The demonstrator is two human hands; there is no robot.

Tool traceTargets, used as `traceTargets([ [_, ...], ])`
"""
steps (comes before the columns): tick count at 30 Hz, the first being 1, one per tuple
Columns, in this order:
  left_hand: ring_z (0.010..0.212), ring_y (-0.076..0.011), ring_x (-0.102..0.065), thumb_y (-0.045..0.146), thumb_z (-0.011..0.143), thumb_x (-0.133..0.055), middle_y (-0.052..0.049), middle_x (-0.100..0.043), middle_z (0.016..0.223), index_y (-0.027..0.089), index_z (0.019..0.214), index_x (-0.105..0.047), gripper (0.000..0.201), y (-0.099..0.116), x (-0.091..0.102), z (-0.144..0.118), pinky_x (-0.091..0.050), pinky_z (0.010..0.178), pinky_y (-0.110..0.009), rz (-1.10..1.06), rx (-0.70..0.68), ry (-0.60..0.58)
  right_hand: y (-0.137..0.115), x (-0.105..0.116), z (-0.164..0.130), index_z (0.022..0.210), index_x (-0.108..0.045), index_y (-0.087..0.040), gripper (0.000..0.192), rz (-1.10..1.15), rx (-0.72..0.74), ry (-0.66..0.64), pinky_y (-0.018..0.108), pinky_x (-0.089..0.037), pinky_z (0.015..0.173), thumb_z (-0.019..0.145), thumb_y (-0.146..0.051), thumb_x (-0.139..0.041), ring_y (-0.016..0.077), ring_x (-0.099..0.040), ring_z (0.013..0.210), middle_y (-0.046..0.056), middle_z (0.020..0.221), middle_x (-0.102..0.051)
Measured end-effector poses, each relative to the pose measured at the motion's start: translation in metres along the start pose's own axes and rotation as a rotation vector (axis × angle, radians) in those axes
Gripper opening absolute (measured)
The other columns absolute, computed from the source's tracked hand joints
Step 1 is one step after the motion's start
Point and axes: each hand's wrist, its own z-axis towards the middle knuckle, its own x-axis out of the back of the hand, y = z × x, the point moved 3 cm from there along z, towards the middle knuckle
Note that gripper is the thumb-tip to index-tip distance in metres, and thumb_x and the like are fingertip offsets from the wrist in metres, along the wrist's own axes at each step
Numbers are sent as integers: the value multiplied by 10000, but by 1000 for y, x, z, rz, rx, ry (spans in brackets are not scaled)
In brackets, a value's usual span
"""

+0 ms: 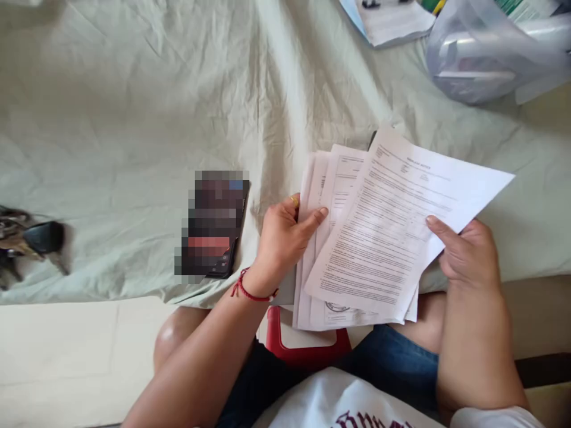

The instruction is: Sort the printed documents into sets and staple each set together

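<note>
White printed sheets (379, 238) in both hands (285, 235) (470, 252)

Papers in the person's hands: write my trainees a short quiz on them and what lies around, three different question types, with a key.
1. Which wrist wears the red bracelet: A) left or B) right?
2. True or false: the phone lies on the cloth between the keys and the left hand.
3. Fill in: the thumb of the right hand rests on the ____ sheet of the papers.

Key: 1. A; 2. true; 3. top.
</note>
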Motion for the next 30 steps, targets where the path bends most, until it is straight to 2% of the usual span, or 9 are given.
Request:
traceTargets([
  [4, 945, -283, -797, 440, 868, -933, -61, -836, 1009, 223, 983, -811, 274, 1, -1, 0, -684, 790, -372, -70, 25, 22, -6, 6, 4, 1036, -892, -267, 406, 16, 35, 52, 578, -570, 1208, 647, -321, -998, 380, -774, 1275, 95, 1261, -840],
  [13, 936, -266, -795, 500, 903, -906, -73, -840, 1086, 215, 1052, -806, 336, 6, -1, -2, -677, 777, -358, -181, 44, -2, -5, 16, 1, 1055, -899, -284, 414, 0, -6, -11, 562, -561, 1218, 654, -305, -1002, 394, -744, 1333, 116, 1319, -820],
  [18, 967, -272, -788, 506, 925, -878, -77, -838, 1073, 209, 1041, -795, 330, 4, -4, 0, -667, 785, -353, -160, 29, 23, -3, 11, -3, 1056, -890, -279, 430, -52, -125, -22, 593, -601, 1147, 652, -368, -1008, 389, -808, 1180, 121, 1242, -843],
  [23, 911, -240, -755, 502, 936, -855, -65, -824, 1037, 208, 1014, -788, 311, 4, -6, 1, -621, 744, -319, -149, -7, 44, 1, 12, -5, 1052, -892, -264, 456, -104, -172, -52, 517, -654, 1059, 638, -392, -1033, 328, -832, 1066, 111, 1198, -854],
  [27, 792, -204, -693, 502, 995, -756, -48, -765, 890, 205, 928, -746, 305, 6, -6, 0, -540, 655, -289, -90, 42, 56, 6, 14, -5, 998, -895, -239, 444, -125, -152, -43, 493, -677, 1014, 619, -421, -1039, 286, -834, 974, 86, 1124, -866],
  [30, 775, -196, -669, 416, 998, -707, -37, -734, 849, 202, 910, -715, 232, 7, -6, 1, -514, 647, -283, -95, 78, 23, 7, 14, -3, 994, -894, -229, 438, -108, -94, 7, 500, -644, 1094, 618, -408, -1032, 264, -828, 992, 66, 1117, -868],
])
